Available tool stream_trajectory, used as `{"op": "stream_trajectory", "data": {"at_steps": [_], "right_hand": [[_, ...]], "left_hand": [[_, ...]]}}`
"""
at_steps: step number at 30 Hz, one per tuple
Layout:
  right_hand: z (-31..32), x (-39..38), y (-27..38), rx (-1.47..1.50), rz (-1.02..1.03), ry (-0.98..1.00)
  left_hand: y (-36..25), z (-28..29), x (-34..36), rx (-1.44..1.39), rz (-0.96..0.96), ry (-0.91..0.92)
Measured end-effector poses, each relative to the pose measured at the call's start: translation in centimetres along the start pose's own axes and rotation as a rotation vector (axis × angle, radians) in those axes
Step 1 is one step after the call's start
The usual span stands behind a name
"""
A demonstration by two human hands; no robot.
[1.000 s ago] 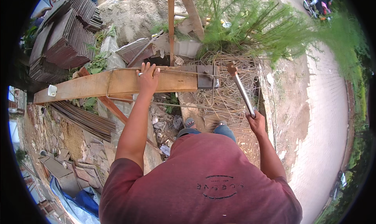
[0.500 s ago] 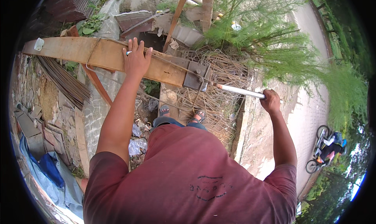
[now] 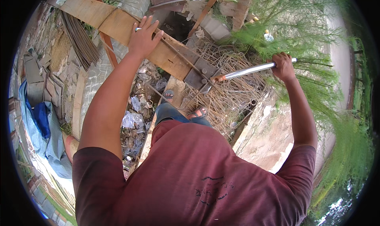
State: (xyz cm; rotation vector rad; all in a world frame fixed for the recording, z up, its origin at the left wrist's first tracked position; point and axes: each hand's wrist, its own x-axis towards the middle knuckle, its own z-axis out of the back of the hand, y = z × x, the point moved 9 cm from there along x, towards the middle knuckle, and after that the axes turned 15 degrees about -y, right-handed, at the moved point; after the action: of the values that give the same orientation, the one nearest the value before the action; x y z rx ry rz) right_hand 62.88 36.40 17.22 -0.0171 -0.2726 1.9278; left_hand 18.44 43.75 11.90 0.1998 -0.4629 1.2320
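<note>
My left hand [image 3: 145, 38] rests on a long wooden plank [image 3: 118, 24], fingers stretched out and a ring on one of them. A thin steel rod [image 3: 178, 52] runs along the plank from near that hand to a dark steel plate [image 3: 194, 76] with upright pins at the plank's end. Off the plate's near side, a bent length of rod hangs over the ground. My right hand [image 3: 284, 67] is wrapped round a silver tube-handled bending lever [image 3: 249, 71], whose rusty head sits at the plate's corner. The tube's end sticks out past my fist.
Bent steel rods [image 3: 233, 79] lie in a tangled heap beyond and right of my feet. Straight rods [image 3: 81, 40] are bundled at left. Plastic litter [image 3: 132, 119] fills a ditch beside my feet. Feathery green branches [image 3: 293, 36] reach around my right hand. A blue tarp [image 3: 49, 135] lies far left.
My right hand has swung the lever away from me, so it now slants up to the right. My left hand stays on the plank. The view has turned, and the motorcycle has left it.
</note>
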Motion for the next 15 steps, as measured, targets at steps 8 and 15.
{"op": "stream_trajectory", "data": {"at_steps": [8, 15], "right_hand": [[-1.3, 3.4, 1.4, 0.157, 0.225, -0.085], [-2.9, 5.3, 1.5, 0.113, 0.253, 0.095]], "left_hand": [[-0.2, 0.1, 0.1, 0.009, -0.014, -0.028], [-0.1, 0.1, 0.1, -0.019, -0.008, -0.028]]}}
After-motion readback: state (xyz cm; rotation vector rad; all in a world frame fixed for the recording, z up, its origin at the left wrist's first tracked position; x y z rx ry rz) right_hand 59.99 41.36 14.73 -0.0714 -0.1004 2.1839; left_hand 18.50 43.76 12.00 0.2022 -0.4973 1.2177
